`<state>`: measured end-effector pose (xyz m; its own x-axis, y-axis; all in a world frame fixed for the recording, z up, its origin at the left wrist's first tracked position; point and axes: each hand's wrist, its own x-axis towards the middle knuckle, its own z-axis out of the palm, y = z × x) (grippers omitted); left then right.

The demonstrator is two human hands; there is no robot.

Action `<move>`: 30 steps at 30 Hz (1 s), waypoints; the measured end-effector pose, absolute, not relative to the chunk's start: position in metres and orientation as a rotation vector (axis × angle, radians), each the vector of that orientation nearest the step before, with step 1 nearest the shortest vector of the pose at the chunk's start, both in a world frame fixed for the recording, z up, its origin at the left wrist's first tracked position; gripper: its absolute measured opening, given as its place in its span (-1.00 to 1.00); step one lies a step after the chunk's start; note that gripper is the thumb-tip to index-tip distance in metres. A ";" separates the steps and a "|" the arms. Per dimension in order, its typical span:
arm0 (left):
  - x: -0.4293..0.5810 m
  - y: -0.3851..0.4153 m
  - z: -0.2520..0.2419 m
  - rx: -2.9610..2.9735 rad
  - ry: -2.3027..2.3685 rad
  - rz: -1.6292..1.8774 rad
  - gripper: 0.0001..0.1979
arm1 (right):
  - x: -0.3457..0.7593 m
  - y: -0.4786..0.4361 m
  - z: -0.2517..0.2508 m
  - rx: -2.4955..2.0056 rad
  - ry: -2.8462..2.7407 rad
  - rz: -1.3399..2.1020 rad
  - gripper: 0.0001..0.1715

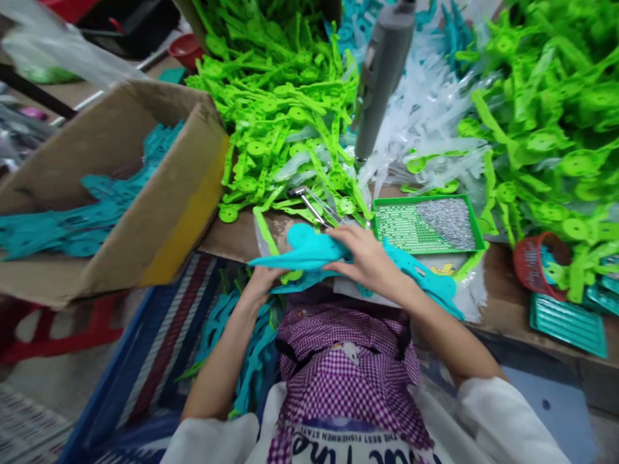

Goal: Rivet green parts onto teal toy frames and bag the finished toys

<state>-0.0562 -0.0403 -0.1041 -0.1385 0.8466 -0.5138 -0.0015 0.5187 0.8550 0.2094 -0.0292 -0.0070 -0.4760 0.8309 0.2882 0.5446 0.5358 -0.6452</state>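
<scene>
A turquoise plastic part (304, 251) with a round end and a pointed tip is held above the table's front edge. My right hand (362, 256) is closed on its right side, thumb below and fingers on top. At the lower left, my left hand (264, 283) grips the part from beneath, its fingers mostly hidden behind the plastic. Another turquoise part (420, 274) lies beside my right wrist. Just beyond my hands is a small metal tool (309, 207) with a dark end. A bright green strip (265, 232) shows behind the held part.
A grey power screwdriver (384, 80) hangs over the table. A green tray (476, 225) holds small metal pieces. Heaps of lime-green parts (275, 116) cover the back. A cardboard box (159, 212) with turquoise parts stands left; a red basket (529, 264) and teal tray (568, 324) are right.
</scene>
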 end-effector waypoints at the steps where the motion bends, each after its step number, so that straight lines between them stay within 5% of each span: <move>1: -0.057 -0.042 -0.104 0.734 1.520 0.841 -0.41 | 0.214 -0.026 -0.012 -1.177 -2.155 0.629 -0.35; 12: -0.059 -0.047 -0.101 0.655 1.448 0.781 -0.52 | 0.202 -0.013 -0.050 -1.604 -2.309 0.112 -0.54; 16: -0.060 -0.047 -0.104 0.671 1.452 0.765 -0.51 | 0.180 -0.055 -0.062 -1.282 -2.364 0.233 -0.70; 30: -0.062 -0.050 -0.107 0.758 1.410 0.790 -0.57 | 0.171 -0.061 -0.081 -1.431 -2.387 0.297 -0.76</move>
